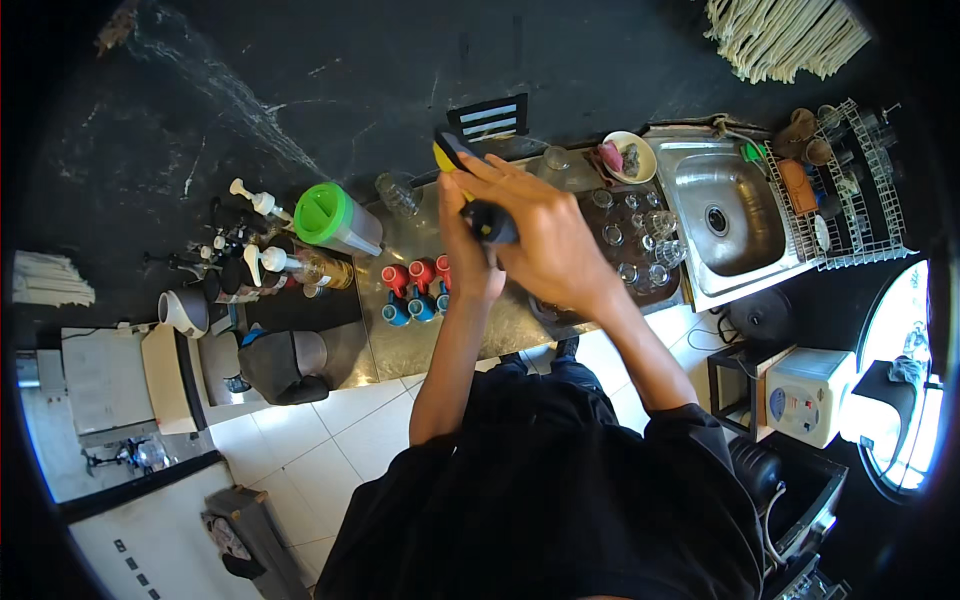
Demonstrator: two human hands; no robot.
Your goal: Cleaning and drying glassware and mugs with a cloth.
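Note:
Both hands are raised together above the metal counter (405,345). Between them is a black-and-yellow object (448,154), largely covered by the fingers; its kind cannot be told. My left hand (472,251) wraps its near side, where a rounded black part (491,223) shows. My right hand (551,232) lies over it from the right, fingers stretched along its upper part. Below and left of the hands stand red cups (394,277) in a row, with blue cups (395,310) in front. Upturned glasses (613,234) fill a dark tray to the right.
A green-lidded plastic pitcher (322,217), pump bottles (277,259) and a clear glass (397,193) stand left. At right are a bowl (637,176) with sponges, a steel sink (727,210) and a wire dish rack (855,202). A vent (489,120) sits in the dark wall.

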